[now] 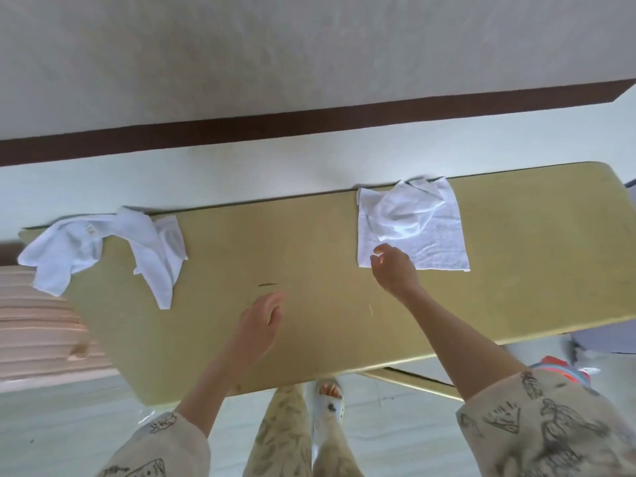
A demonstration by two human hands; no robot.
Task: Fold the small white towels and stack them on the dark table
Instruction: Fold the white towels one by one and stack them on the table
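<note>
Both forearms were stretched forward over the table (309,235), bare below patterned sleeves. The right hand (395,270) was reached furthest, its wrist bent and its fingers curled loosely at the near left corner of a flat towel (437,242); whether that corner was actually pinched or only touched could not be told. A second towel (402,215) was heaped, crumpled, on the flat one, near the table's far edge. The left hand (261,321) was held above the middle of the tabletop, blurred, with its fingers relaxed and slightly spread and nothing gripped in it. Well apart, at the left end of the table, a loose pile of unfolded towels (103,249) was draped partly over the edge.
</note>
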